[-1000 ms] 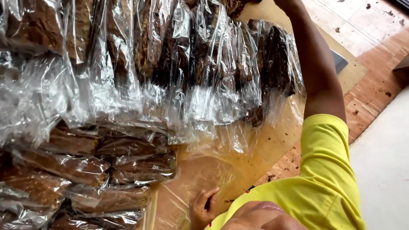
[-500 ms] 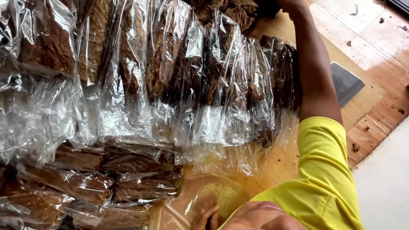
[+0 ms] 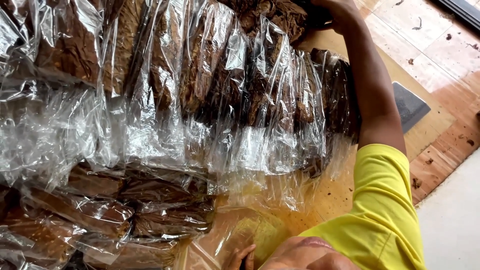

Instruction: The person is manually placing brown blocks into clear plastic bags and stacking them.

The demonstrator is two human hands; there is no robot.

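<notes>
My right hand [image 3: 338,11] reaches to the top edge of the view and closes on a bundle of dark brown dried leaves [image 3: 280,17]. Below it lies a row of clear plastic bags of brown leaves [image 3: 215,85], standing side by side. A second stack of flatter bagged leaves [image 3: 125,210] lies at the lower left. Only the fingertips of my left hand [image 3: 241,258] show at the bottom edge, resting on a loose clear plastic sheet [image 3: 235,230]. My yellow sleeve [image 3: 380,210] covers the lower right.
The bags lie on a tan board [image 3: 430,125]. A dark grey flat slab [image 3: 410,105] sits on it to the right of my arm. Beyond are reddish and pale floor tiles [image 3: 440,45] with leaf crumbs, and a pale floor [image 3: 450,220].
The view has moved closer to the bags, which now fill more of the frame. My left hand has sunk to the bottom edge. My right hand stays at the top bundle.
</notes>
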